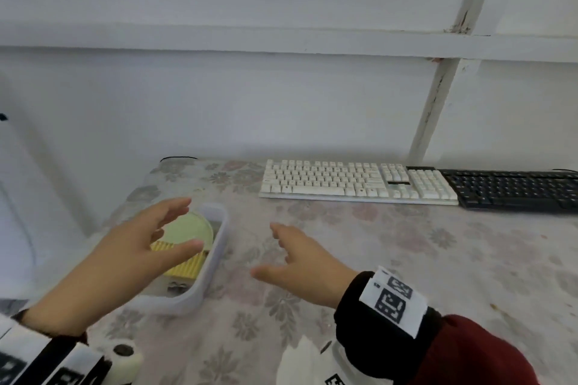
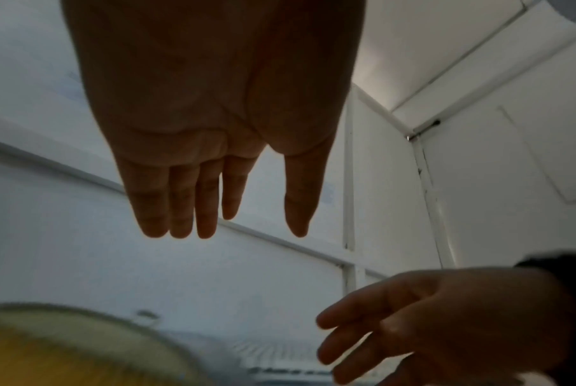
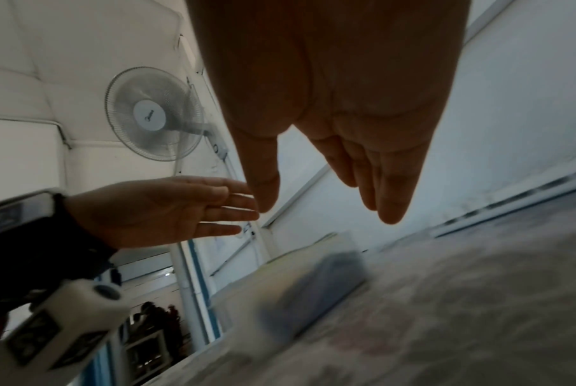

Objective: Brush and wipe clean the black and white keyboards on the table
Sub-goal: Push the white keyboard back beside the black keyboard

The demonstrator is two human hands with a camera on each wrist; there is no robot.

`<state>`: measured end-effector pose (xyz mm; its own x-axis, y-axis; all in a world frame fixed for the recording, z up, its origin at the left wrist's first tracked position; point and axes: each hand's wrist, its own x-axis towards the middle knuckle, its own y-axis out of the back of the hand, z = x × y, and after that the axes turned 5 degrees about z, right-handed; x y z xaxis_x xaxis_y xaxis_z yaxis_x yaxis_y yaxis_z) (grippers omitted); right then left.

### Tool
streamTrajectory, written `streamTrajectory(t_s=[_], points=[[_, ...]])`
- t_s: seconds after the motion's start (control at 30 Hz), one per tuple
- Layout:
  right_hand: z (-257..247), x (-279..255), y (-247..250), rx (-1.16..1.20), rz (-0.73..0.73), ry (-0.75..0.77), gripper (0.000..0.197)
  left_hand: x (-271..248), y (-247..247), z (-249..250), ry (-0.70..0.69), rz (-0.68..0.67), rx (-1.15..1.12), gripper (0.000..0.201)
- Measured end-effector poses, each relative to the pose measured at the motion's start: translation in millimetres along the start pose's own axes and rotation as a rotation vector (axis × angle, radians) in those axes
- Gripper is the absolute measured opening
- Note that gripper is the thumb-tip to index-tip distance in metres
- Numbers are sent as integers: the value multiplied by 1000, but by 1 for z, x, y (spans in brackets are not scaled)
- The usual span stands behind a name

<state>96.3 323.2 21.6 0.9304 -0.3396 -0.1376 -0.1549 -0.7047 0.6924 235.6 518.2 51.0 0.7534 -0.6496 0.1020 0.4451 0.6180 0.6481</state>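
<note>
Not started yet, by the look: both hands empty, fingers spread. Left hand [image 1: 131, 247] over clear bin [image 1: 215, 247], right hand [image 1: 300, 259] beside it. White keyboard [image 1: 353, 181] & black keyboard [image 1: 513, 189] at tabletop's far edge, untouched.

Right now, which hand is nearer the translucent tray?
Left. The left hand hovers directly over the translucent tray; the right hand is off to the tray's right, above the tablecloth.

You have the white keyboard [image 1: 356, 183] lying flat along the far edge of the counter [image 1: 406, 244], keys up. The black keyboard [image 1: 513, 189] sits just to its right (their ends look to meet or overlap), also flat, running out of view.
</note>
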Motion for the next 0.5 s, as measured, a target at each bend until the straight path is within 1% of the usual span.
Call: streamTrajectory(t_s=[0.07,0.13,0.17,0.27,0.3,0.37,0.43,0.47,0.5], points=[[-19,6,-27,-9,-50,-2,84,-3,23,-22,3,-21,107,79],[-33,13,-49,50,-83,-12,86,-2,39,-47,25,-66,169,86],[-38,17,-58,73,-86,-12,88,-1,45,-58,52,-100,173,94],[-48,29,-74,67,-48,-25,95,5,53,-87,137,-247,89,125],[-51,32,-78,56,-41,-37,100,6,53,-90,140,-306,55,125],[-53,37,-83,14,-42,-43,108,10,51,-89,118,-400,-6,103],[-56,40,-84,-17,-55,-57,108,16,47,-90,66,-420,-19,80],[-57,42,-84,-18,-62,-73,107,21,45,-90,49,-429,-16,75],[-58,43,-83,-16,-67,-83,107,24,44,-90,45,-436,-7,74]])
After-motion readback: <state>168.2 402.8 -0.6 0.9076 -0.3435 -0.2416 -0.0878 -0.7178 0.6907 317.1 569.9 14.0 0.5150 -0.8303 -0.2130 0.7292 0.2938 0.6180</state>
